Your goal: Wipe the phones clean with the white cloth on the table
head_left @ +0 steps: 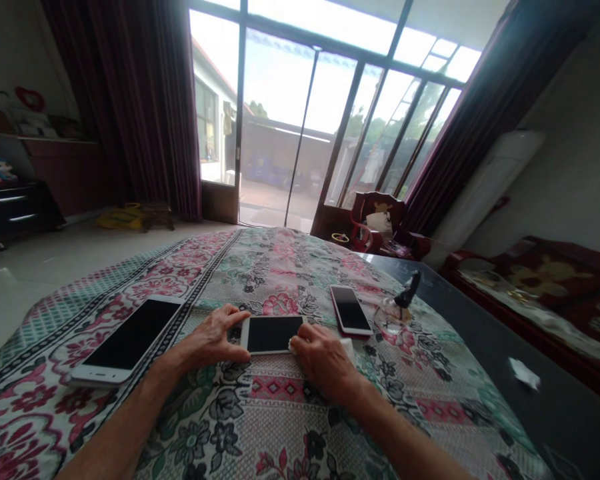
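Observation:
A white-framed phone [273, 335] with a dark screen lies crosswise on the flowered tablecloth [195, 413]. My left hand [213, 339] grips its left end, thumb at the near corner and fingers at the far one. Over the right end, the closed fingers of my right hand [325, 357] press a white tissue [347, 348] to the phone; most of the tissue is hidden. A larger white phone [130, 339], screen dark, rests to the left. Right of the middle phone lies another phone [351, 310] with a red edge, beside a clear spray bottle [394, 315] with a black nozzle.
A dark tabletop [480, 363] borders the cloth on the right, with a crumpled white paper [525, 373] on it. Beyond are a wooden sofa [535, 273], a wooden chair [375, 223] and a glass door [280, 147]. Yellow bags [123, 217] lie on the floor at left.

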The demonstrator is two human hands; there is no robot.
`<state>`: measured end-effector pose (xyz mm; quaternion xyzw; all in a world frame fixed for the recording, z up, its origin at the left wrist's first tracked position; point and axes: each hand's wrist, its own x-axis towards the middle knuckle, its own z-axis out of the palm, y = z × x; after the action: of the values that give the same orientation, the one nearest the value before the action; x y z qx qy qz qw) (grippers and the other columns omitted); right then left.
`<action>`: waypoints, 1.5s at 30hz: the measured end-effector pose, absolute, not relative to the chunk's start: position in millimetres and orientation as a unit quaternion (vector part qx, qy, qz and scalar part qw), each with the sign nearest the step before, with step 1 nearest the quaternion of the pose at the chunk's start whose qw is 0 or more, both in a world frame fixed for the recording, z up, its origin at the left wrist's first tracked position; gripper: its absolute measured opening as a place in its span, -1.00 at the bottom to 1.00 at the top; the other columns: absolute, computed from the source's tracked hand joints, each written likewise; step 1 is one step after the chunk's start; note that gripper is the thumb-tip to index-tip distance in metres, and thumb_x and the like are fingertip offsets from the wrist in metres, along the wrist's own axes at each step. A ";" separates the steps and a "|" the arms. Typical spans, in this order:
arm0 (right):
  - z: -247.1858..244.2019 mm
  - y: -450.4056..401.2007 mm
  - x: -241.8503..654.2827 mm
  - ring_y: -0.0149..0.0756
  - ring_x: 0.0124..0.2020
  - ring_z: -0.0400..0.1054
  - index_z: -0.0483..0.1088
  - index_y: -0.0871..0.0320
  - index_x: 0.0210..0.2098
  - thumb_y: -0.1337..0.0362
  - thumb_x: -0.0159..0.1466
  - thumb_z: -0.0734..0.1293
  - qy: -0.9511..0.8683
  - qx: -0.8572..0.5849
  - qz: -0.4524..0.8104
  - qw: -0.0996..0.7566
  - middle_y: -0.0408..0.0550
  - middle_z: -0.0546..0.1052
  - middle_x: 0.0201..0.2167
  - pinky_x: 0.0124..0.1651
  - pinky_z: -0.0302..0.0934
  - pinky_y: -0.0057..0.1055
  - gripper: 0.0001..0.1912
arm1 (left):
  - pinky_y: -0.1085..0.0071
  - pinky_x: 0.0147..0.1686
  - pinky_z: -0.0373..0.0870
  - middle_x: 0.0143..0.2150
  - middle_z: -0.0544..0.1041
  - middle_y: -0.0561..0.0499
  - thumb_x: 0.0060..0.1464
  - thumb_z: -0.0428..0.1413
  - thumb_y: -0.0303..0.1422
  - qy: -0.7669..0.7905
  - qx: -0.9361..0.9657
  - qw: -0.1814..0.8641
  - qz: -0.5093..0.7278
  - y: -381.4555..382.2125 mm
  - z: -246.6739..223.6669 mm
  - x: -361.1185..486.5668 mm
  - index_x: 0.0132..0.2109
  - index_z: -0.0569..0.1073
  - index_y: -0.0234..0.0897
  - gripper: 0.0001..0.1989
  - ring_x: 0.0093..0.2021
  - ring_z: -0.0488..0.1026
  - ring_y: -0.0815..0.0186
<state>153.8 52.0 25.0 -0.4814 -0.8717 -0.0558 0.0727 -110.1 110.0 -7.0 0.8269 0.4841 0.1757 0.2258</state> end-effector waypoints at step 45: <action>21.5 93.8 124.1 -0.36 -0.29 0.23 0.42 0.17 -0.32 0.31 0.36 0.15 -0.868 -0.478 -0.027 0.128 -0.05 0.36 -0.29 -0.22 0.04 -0.45 -0.76 | 0.35 0.04 0.26 0.01 0.34 -0.06 -0.26 0.25 -0.07 0.497 0.827 0.207 0.162 103.0 5.3 -104.2 0.16 0.34 -0.19 -0.23 0.02 0.32 0.12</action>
<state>124.1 93.8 21.5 -0.4783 -0.8684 -0.0270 0.1282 -104.2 103.0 5.3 0.8268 0.4975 0.1618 0.2067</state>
